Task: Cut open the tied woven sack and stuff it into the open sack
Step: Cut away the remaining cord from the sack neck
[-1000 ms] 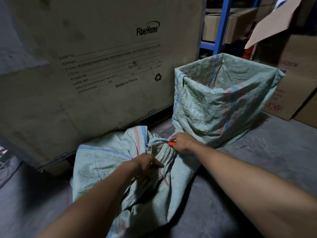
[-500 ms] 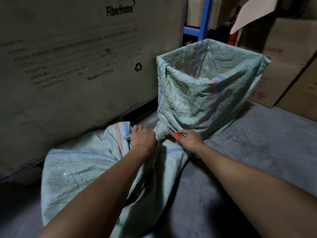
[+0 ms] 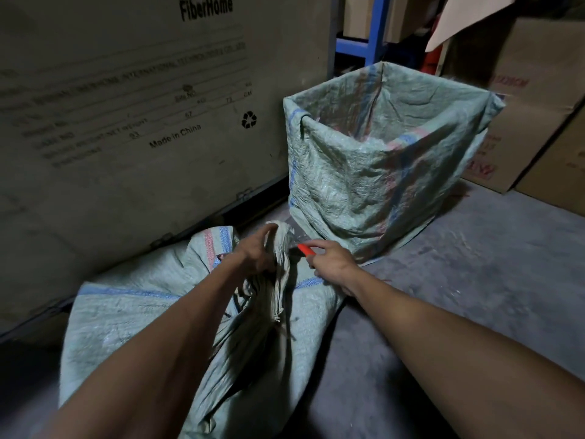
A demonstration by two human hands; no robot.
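Room: a dim storeroom with a rough, dusty grey concrete floor (image 3: 474,280).
Backdrop: a large flat-sided crate (image 3: 126,106) on the left, its pale panel printed "FiberHome" and "Made in China" with a recycling mark; a blue metal shelf upright (image 3: 375,30) behind; brown cardboard cartons (image 3: 531,122) stacked on the right.
Open sack: the open woven sack (image 3: 373,172) stands upright on the floor near the crate, pale green crinkled plastic weave with faded blue and pink stripes; its mouth is held wide in a boxy, four-cornered shape.
Tied sack: the tied woven sack (image 3: 152,312) lies slumped on the floor in front of the crate, just beside the open sack's base; same green weave, with blue and pink stripes near its top, creased in long folds that run up to a bunched neck (image 3: 281,245).
Left hand: the left hand (image 3: 256,253) is closed round the gathered neck, lifting it into a pleated twist.
Right hand: the right hand (image 3: 332,259) is pinched round a small red-handled cutter (image 3: 305,249), its tip pointed at the neck; whether the blade touches the fabric cannot be told.
Strings: frayed pale strands (image 3: 278,316) hang from the bunched fabric below the left hand.
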